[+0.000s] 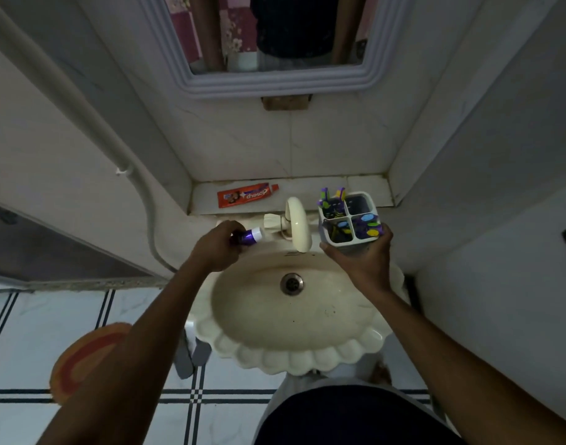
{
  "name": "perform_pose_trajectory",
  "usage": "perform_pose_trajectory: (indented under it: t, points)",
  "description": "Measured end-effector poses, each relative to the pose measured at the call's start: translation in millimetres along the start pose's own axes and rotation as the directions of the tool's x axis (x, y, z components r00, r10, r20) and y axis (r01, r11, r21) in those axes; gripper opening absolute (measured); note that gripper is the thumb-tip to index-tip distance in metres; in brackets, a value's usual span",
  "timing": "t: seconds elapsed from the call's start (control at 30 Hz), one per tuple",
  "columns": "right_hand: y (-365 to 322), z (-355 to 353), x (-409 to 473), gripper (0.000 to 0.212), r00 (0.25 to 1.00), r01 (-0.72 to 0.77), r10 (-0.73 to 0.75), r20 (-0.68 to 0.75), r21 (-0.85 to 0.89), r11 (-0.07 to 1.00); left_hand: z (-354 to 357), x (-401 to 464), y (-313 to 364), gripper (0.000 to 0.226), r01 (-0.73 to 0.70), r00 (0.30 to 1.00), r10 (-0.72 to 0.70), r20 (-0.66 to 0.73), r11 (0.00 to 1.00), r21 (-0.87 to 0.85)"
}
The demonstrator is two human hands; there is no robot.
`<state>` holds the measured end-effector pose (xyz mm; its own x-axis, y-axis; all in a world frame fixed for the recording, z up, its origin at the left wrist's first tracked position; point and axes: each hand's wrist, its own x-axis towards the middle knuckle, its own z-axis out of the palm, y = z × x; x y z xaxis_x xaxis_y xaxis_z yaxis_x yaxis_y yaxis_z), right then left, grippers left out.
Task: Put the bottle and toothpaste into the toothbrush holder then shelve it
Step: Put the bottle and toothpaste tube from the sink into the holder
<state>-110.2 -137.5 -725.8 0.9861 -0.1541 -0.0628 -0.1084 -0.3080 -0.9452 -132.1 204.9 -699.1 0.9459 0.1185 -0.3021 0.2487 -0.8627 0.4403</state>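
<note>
My left hand [216, 244] is closed around a small purple bottle [250, 236] with a white cap, held on its side over the sink's back left rim. My right hand [365, 255] grips a white toothbrush holder [352, 216] from below, over the sink's right side. The holder has several compartments and a purple pattern; toothbrush heads stick out of its far left compartment. A red toothpaste tube [246, 195] lies flat on the ledge behind the sink, apart from both hands.
A cream scalloped sink [291, 351] with a drain [292, 283] is below my hands. A cream tap [296, 223] stands between them. The tiled ledge [368, 184] runs behind, a mirror [275, 33] hangs above. An orange mat [82, 358] lies on the floor.
</note>
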Motion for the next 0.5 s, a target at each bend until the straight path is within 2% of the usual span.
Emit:
perform_pose_trajectory:
  t: [0.1,0.2,0.27,0.4,0.5]
  points:
    - [-4,-4,-2,0.128,1.0,-0.008,0.008,0.023,-0.013,1.0,-22,-28,20,0.038,-0.045,0.999,0.041,-0.02,0.956,-0.29]
    - [-12,-10,-4,0.122,0.999,-0.03,0.031,0.029,-0.034,0.999,-50,-50,64,0.034,-0.111,0.993,0.115,-0.02,0.872,-0.477]
    - [-16,-16,-5,0.119,0.999,-0.049,0.05,0.022,-0.061,0.997,-63,-58,98,0.044,-0.088,0.993,0.115,0.012,0.814,-0.574]
    - [-24,-25,-7,0.12,0.996,-0.082,0.086,0.028,-0.112,0.99,-75,-52,154,0.056,-0.074,0.989,0.134,0.061,0.811,-0.58]
    - [-26,-31,-7,0.118,0.994,-0.09,0.097,0.052,-0.124,0.988,-79,-36,182,0.064,-0.178,0.966,0.242,0.097,0.883,-0.434]
